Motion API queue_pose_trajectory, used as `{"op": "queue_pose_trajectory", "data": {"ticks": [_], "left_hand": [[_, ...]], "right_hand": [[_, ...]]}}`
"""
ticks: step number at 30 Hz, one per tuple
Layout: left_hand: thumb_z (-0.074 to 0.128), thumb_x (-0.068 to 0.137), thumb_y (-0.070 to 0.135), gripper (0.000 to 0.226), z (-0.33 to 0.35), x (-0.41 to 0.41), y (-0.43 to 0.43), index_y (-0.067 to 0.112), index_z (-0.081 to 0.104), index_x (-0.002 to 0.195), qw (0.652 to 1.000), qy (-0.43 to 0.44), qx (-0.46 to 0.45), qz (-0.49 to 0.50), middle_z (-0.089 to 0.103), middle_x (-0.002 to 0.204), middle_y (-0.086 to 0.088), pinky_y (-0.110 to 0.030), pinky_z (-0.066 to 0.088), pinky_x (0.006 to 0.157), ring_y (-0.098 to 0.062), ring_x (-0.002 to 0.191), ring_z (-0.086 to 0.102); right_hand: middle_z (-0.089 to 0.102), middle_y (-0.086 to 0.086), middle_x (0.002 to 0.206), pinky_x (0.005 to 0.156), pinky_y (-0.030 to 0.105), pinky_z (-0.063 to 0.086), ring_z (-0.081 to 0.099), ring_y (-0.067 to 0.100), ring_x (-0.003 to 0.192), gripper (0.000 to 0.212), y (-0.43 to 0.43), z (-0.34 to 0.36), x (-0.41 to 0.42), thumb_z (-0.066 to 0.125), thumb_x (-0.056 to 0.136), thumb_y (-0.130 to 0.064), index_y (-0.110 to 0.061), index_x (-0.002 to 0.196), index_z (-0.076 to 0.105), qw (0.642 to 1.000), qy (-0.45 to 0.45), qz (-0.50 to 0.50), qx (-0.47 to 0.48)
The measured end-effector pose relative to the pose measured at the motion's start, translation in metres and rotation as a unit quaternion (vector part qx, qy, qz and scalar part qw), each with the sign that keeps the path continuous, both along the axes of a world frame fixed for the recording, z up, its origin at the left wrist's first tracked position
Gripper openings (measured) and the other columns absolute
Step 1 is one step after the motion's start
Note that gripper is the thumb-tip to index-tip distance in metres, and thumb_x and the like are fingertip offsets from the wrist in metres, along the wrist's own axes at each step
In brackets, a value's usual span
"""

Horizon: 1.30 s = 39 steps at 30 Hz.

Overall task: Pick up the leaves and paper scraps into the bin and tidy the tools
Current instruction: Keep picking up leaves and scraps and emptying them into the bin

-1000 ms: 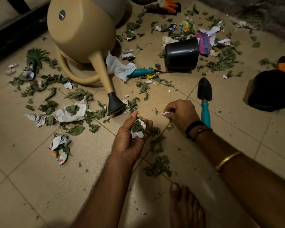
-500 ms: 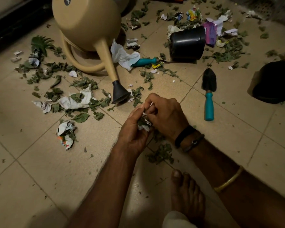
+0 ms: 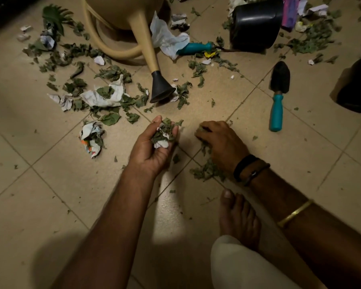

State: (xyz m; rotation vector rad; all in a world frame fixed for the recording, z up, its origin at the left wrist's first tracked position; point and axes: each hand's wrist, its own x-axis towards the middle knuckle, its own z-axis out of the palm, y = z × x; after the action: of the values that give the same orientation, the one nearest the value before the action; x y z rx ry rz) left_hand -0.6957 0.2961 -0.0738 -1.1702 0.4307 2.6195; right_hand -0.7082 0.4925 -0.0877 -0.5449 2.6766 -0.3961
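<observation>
One more handful could spill the wad of green leaves and white paper scraps (image 3: pixel 163 133) cupped in your left hand (image 3: pixel 152 151), while your right hand (image 3: pixel 220 142) clutches dry leaves (image 3: pixel 200 130) on the beige tiles (image 3: pixel 227 97).

The watering can (image 3: pixel 121 11) is cut off at top; leaves (image 3: pixel 204 147) bury fingertips of the right hand (image 3: pixel 221 142).

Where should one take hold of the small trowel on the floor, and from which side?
The trowel lies flat, teal handle end toward the person, black blade pointing away, so probably grip the handle, coming from the near side. The right hand, nearest it, grips leaves.
</observation>
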Motion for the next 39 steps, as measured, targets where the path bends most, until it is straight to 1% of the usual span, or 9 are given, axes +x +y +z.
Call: {"op": "queue_pose_trajectory", "data": {"ticks": [7,11,14,16,20,24,27,35,39], "left_hand": [[0.068,0.084,0.005,0.012,0.001,0.007,-0.015,0.002,0.067,0.096,1.0,0.015,-0.001,0.009,0.069,0.093,-0.017,-0.039,0.061,0.08,-0.026,0.088,0.069],[0.067,0.087,0.006,0.013,-0.001,0.008,-0.018,0.005,0.065,0.099,1.0,0.013,-0.002,0.01,0.071,0.089,-0.016,-0.038,0.062,0.079,-0.026,0.08,0.073],[0.067,0.088,0.006,0.012,0.001,0.009,-0.018,0.005,0.065,0.1,1.0,0.019,-0.001,0.01,0.071,0.089,-0.016,-0.038,0.061,0.081,-0.026,0.08,0.073],[0.066,0.088,0.005,0.01,0.002,0.009,-0.018,0.003,0.066,0.098,1.0,0.021,-0.003,0.014,0.072,0.087,-0.016,-0.039,0.06,0.084,-0.026,0.077,0.073],[0.064,0.091,0.005,0.006,0.007,0.008,-0.018,0.002,0.067,0.095,0.999,0.024,-0.007,0.021,0.071,0.086,-0.016,-0.04,0.058,0.086,-0.025,0.077,0.072],[0.065,0.087,0.004,0.011,0.011,0.007,-0.016,0.003,0.066,0.099,0.999,0.031,-0.01,0.023,0.071,0.088,-0.015,-0.043,0.058,0.087,-0.025,0.087,0.069],[0.068,0.08,0.001,0.023,0.013,0.007,-0.015,0.003,0.066,0.102,0.999,0.036,-0.005,0.03,0.07,0.091,-0.015,-0.044,0.058,0.086,-0.025,0.088,0.068],[0.065,0.089,0.001,0.01,0.012,0.011,-0.03,0.001,0.067,0.099,0.998,0.044,-0.017,0.047,0.07,0.095,-0.014,-0.042,0.06,0.084,-0.025,0.088,0.07],[0.065,0.089,0.0,0.011,0.014,0.015,-0.047,0.001,0.068,0.1,0.996,0.043,-0.028,0.074,0.069,0.1,-0.013,-0.042,0.061,0.08,-0.025,0.092,0.069]], "right_hand": [[0.065,0.012,0.123,0.105,0.03,0.043,0.058,0.025,0.118,0.045,0.042,0.007,0.002,0.05,0.086,0.013,-0.01,0.119,0.07,0.972,0.088,-0.162,-0.144],[0.033,0.018,0.157,0.118,0.046,0.031,0.029,0.036,0.145,0.047,0.037,-0.008,-0.003,0.044,0.1,-0.01,-0.01,0.147,0.045,0.983,-0.009,-0.18,-0.035],[0.015,0.012,0.165,0.125,0.039,0.013,0.009,0.028,0.154,0.05,0.015,-0.013,0.025,0.038,0.106,-0.024,-0.012,0.154,0.033,0.99,-0.034,-0.131,-0.025],[0.024,0.01,0.163,0.123,0.032,0.013,0.016,0.024,0.153,0.048,0.005,-0.01,0.047,0.039,0.106,-0.02,-0.01,0.152,0.036,0.993,-0.038,-0.099,-0.06],[0.059,0.008,0.139,0.111,0.041,0.044,0.053,0.022,0.13,0.041,0.014,0.007,0.06,0.055,0.099,-0.018,-0.012,0.14,0.055,0.961,0.0,-0.211,-0.176],[0.041,0.002,0.139,0.096,0.04,0.047,0.045,0.022,0.123,0.102,0.037,0.022,0.057,0.079,0.07,-0.06,-0.034,0.154,0.027,0.977,-0.08,-0.196,-0.012],[0.029,0.004,0.135,0.091,0.038,0.051,0.044,0.023,0.116,0.127,0.028,0.018,0.062,0.091,0.055,-0.055,-0.044,0.154,0.013,0.983,-0.118,-0.132,0.052],[0.045,0.0,0.122,0.089,0.03,0.047,0.052,0.019,0.105,0.072,-0.007,0.002,0.036,0.086,0.073,-0.03,-0.033,0.135,0.05,0.992,-0.081,-0.084,-0.049],[0.046,-0.001,0.118,0.091,0.035,0.053,0.054,0.016,0.098,0.067,-0.031,0.002,0.025,0.086,0.072,-0.031,-0.031,0.131,0.055,0.99,-0.074,-0.07,-0.096]]}}
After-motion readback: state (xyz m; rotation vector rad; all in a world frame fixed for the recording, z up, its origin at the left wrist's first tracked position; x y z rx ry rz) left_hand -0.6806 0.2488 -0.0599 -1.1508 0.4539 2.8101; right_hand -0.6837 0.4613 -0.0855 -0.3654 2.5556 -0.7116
